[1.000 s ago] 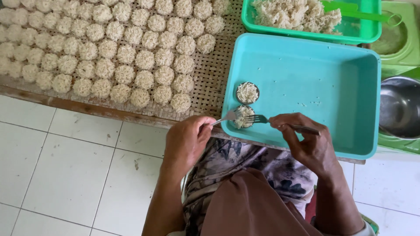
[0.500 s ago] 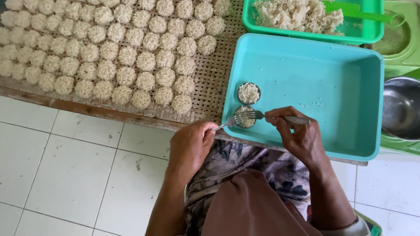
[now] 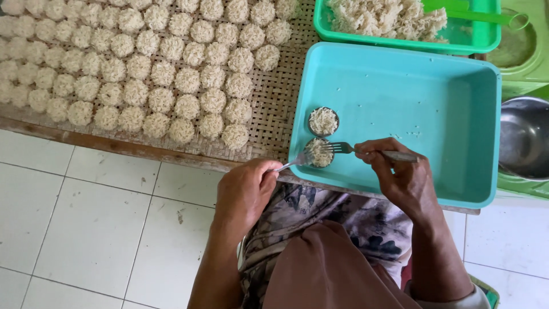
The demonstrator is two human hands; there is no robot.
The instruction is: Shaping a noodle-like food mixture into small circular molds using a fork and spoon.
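Observation:
My right hand (image 3: 397,174) grips a metal fork (image 3: 343,148) whose tines press into a small round mould of white noodles (image 3: 318,153) in the light blue tub (image 3: 446,109). My left hand (image 3: 247,191) holds a second fork (image 3: 294,162) that touches the same mould from the left. A second filled round mould (image 3: 323,121) sits just behind it in the tub.
Many round noodle cakes (image 3: 148,74) lie in rows on a woven bamboo mat (image 3: 274,109). A green tub of loose noodles (image 3: 400,20) stands at the back. A metal bowl (image 3: 525,137) is at the right. White floor tiles (image 3: 86,229) lie below.
Both hands have shifted slightly to the right and nearer the front mould; the forks stay on it.

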